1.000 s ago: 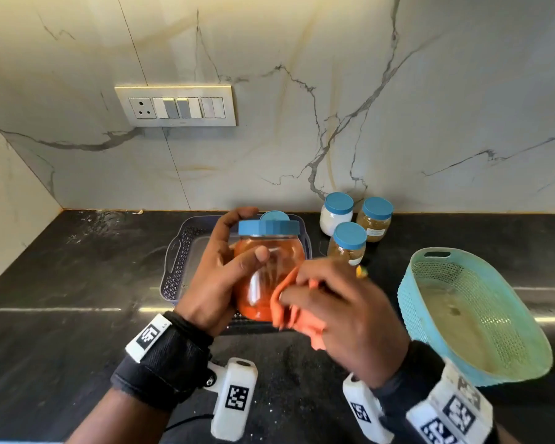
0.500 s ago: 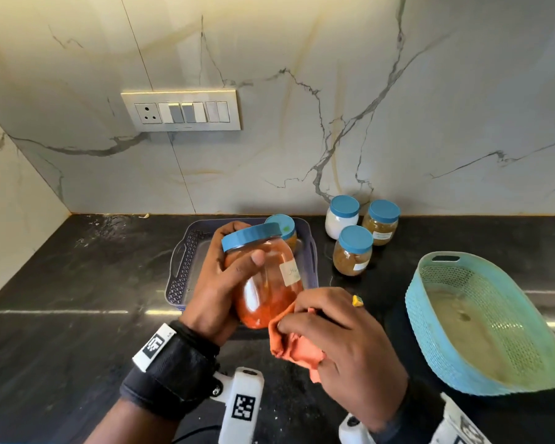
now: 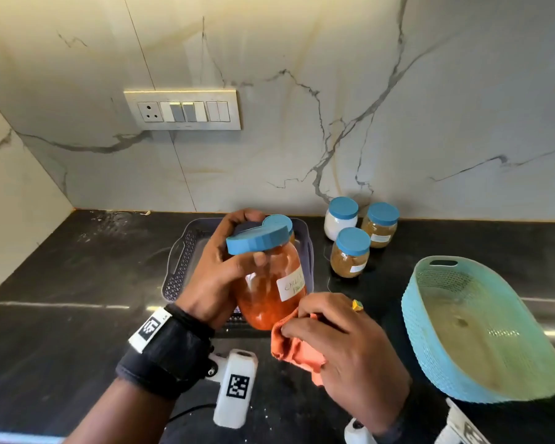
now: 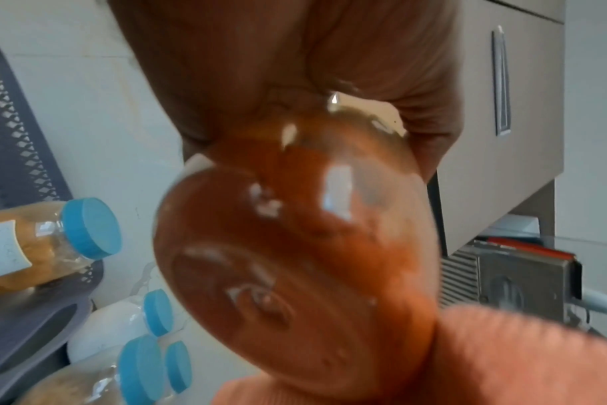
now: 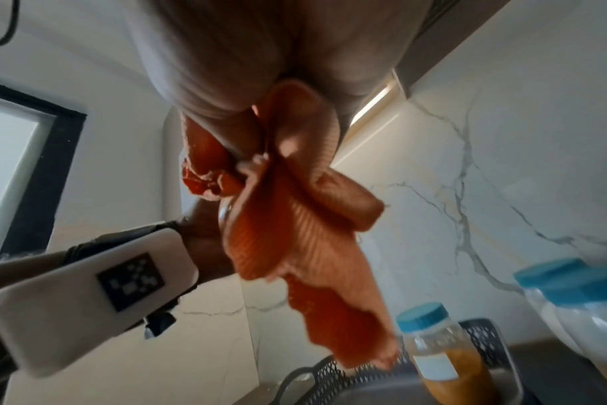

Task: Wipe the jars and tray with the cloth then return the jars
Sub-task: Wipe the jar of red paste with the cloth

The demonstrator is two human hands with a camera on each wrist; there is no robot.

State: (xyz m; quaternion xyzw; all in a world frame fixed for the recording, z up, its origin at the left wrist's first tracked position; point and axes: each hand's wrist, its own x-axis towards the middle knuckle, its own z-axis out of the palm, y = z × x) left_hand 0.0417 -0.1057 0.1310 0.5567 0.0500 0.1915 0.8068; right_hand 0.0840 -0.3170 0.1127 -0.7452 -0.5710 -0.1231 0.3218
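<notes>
Mid-wipe: left hand (image 3: pixel 212 277) gripping tilted blue-lidded jar of orange paste (image 3: pixel 271 283) above grey perforated tray (image 3: pixel 180 267), right hand (image 3: pixel 343 344) bunching orange cloth (image 3: pixel 297 350) at its base; one jar in tray, three out by countertop's back edge, return pending.

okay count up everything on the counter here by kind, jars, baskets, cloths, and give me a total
Blue-lidded clear jars: 5, namely orange-filled, one in the tray, white, two brown
Perforated plastic baskets: 2, grey tray, turquoise
Orange cloth: 1
Total: 8
</notes>
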